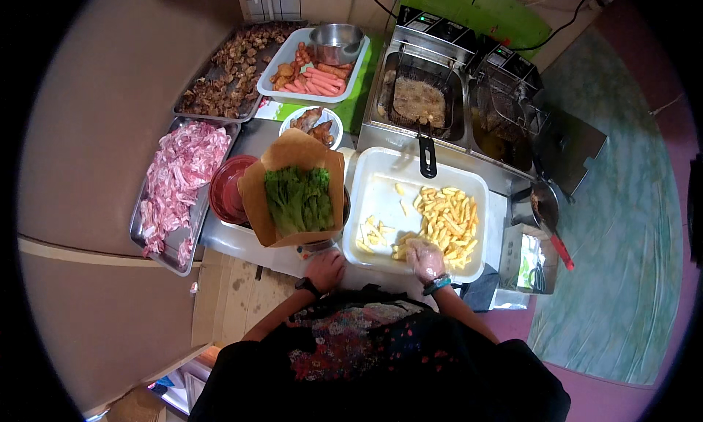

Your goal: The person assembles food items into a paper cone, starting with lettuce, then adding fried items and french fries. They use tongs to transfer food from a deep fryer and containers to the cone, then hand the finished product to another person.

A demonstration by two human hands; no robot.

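Observation:
A white rectangular tub (350, 235) stands on the counter in front of me. Golden french fries (448, 220) are heaped in its right half, with a smaller scatter at the left. My right hand (425, 261), in a clear plastic glove, is down at the near edge of the heap, its fingers closed around some fries. A turquoise band circles that wrist. My left hand (326, 269), bare and wearing a black watch, rests at the counter's front edge left of the tub, fingers laid forward and holding nothing visible. Beyond it, a brown paper box (255, 202) holds green lettuce (299, 202).
Behind the tub are two fryers (458, 147); a black-handled basket (428, 154) sits in bubbling oil. Leftward are raw sliced meat (183, 165), browned meat (227, 70), a tray of sausages (322, 80) and a bowl of cooked meat (333, 121). A red-handled pan (560, 250) lies right.

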